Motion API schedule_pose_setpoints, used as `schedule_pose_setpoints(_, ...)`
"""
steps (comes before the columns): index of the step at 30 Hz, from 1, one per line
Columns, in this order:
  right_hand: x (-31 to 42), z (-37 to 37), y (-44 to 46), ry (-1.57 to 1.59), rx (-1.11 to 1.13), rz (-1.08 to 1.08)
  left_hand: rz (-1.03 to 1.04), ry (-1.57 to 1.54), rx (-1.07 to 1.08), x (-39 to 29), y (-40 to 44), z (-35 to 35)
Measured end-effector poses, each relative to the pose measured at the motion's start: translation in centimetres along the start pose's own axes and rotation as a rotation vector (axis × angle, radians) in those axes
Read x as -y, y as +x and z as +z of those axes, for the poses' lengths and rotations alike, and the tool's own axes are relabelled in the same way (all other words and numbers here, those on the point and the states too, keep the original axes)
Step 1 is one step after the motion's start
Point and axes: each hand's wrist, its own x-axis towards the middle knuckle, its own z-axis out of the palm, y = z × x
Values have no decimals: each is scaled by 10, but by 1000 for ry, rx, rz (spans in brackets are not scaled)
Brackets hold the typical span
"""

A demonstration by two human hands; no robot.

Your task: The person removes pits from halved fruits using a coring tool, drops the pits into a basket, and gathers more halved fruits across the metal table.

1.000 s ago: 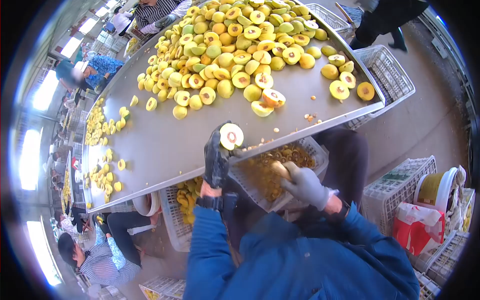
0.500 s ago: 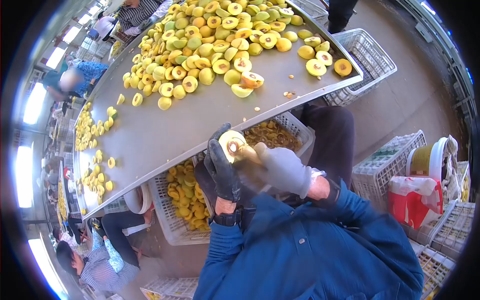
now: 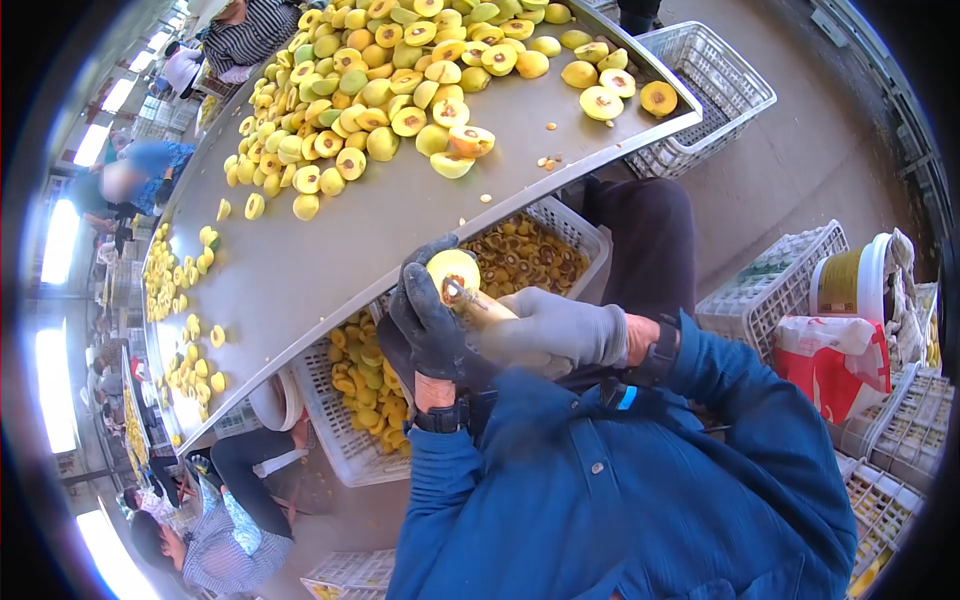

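Observation:
My left hand (image 3: 428, 318), in a dark glove, is closed round a yellow peach half (image 3: 453, 264) with its cut face up. My right hand (image 3: 560, 332), in a grey glove, grips a pitting tool (image 3: 490, 309) by its light wooden handle. The tool's metal tip touches the brown pit hollow in the middle of the peach half. Both hands are above my lap, just off the edge of the metal table (image 3: 330, 255). A heap of halved peaches (image 3: 400, 85) lies on the table's far side.
Below the table edge stand a crate of yellow peach halves (image 3: 362, 385) and a crate of brownish pit pieces (image 3: 525, 255). More white crates (image 3: 715, 95), a bucket (image 3: 850, 278) and a red bag (image 3: 830, 365) are to the right. Other people (image 3: 225, 500) sit at left.
The tool's tip has come into the pit hollow of the peach half, where a pale centre showed before. The whole view has shifted slightly.

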Motion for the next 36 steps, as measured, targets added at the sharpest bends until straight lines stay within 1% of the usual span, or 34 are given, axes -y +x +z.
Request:
schedule_pose_setpoints(1,0,-3,-2,173,97,72,-11,-33,18,-3,1,2)
schedule_pose_setpoints(2,-2,-2,-2,338,160,80,-37,-107,29,-11,3,6)
schedule_pose_setpoints(3,-4,-1,-2,290,149,14,-63,-178,37,-15,4,8)
schedule_pose_setpoints(4,-8,0,-1,243,138,-53,-36,-108,31,-13,3,8)
schedule_pose_setpoints(5,-13,-2,2,117,83,-137,-9,-39,28,-11,3,8)
schedule_pose_setpoints(6,-18,-3,5,-14,17,-213,-19,-38,49,-10,1,9)
schedule_pose_setpoints(7,-29,-8,12,-224,-96,-298,-28,-37,70,-10,0,10)
schedule_pose_setpoints(8,-27,-5,12,-437,-208,-378,-73,-103,109,-10,-2,10)
schedule_pose_setpoints(11,-8,-9,-6,-173,40,78,-204,-299,214,-15,-4,5)
schedule_pose_setpoints(14,-24,-12,4,-18,145,-31,-336,-502,290,-19,-4,-2)
schedule_pose_setpoints(17,-30,-11,11,-348,30,-355,-405,-616,301,-17,-9,0)
schedule_pose_setpoints(18,-19,-8,4,-337,19,-249,-409,-628,304,-17,-9,0)
schedule_pose_setpoints(21,-35,-13,18,-144,117,-220,-355,-567,317,-17,-7,-2)
schedule_pose_setpoints(23,-40,-17,24,-135,202,-278,-259,-447,351,-20,-2,-6)
schedule_pose_setpoints(25,-36,-23,24,-205,226,-231,-100,-255,430,-25,6,-11)
schedule_pose_setpoints(26,-24,-23,21,-278,214,-154,-27,-177,468,-27,10,-14)
schedule_pose_setpoints(27,-15,-24,19,-348,209,-77,0,-160,486,-23,11,-15)
schedule_pose_setpoints(28,-9,-26,21,-402,224,-63,27,-141,501,-18,14,-18)
schedule_pose_setpoints(29,-13,-30,28,-353,245,-44,58,-122,513,-13,18,-21)
schedule_pose_setpoints(30,-20,-36,40,-308,266,-26,-108,-343,657,-6,27,-29)
schedule_pose_setpoints(31,-27,-40,50,-262,288,-6,-130,-419,460,11,25,-25)
schedule_pose_setpoints(32,-28,-32,53,-279,213,-59,-156,-490,255,36,17,-18)
schedule_pose_setpoints(33,-34,-33,65,-386,156,-225,-181,-553,47,36,13,-8)
schedule_pose_setpoints(34,-46,-38,79,-491,96,-392,-382,-982,-36,31,11,0)
schedule_pose_setpoints(35,-53,-41,88,-591,37,-558,-599,-1217,-94,50,20,-8)
schedule_pose_setpoints(36,-49,-47,87,-962,-71,-619,-587,-1214,-101,61,19,-14)
